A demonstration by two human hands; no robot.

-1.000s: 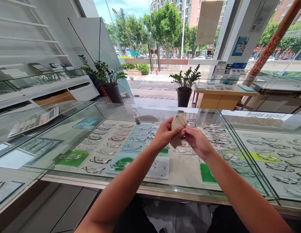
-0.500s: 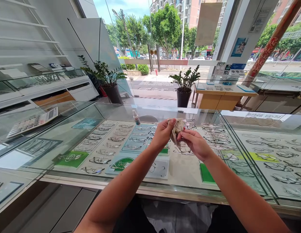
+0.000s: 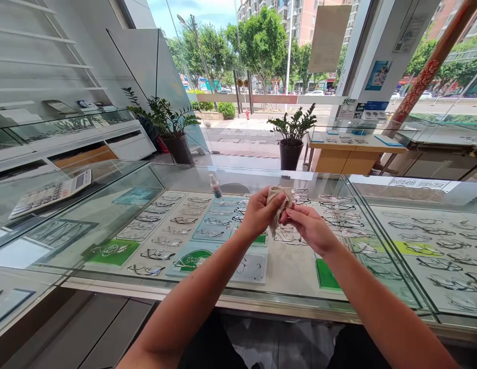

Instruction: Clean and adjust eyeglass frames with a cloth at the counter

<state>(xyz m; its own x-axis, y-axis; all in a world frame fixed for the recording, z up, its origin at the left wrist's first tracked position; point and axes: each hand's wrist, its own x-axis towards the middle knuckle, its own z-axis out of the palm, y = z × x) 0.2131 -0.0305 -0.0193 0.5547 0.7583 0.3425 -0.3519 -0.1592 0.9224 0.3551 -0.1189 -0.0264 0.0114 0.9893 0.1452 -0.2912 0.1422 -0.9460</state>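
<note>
A crumpled beige cloth (image 3: 278, 193) is bunched in my left hand (image 3: 261, 212), whose thumb presses on it and whose fingers close behind it. Against the cloth's right side, my right hand (image 3: 308, 225) is closed in a pinch. What lies between its fingertips is too small and covered to make out. Both hands are held above the glass display counter (image 3: 288, 302), close together. Under the glass below them lie rows of eyeglasses (image 3: 184, 220).
A small spray bottle (image 3: 215, 185) stands on the counter beyond my left hand. A large calculator (image 3: 54, 193) sits at the far left. Potted plants (image 3: 291, 148) stand by the window, near a wooden table (image 3: 346, 154). Green cards (image 3: 115, 252) lie inside the case.
My left thumb has shifted down and right over the cloth, and the cloth's folds have changed shape. My right hand stays nearly in place, still pinching.
</note>
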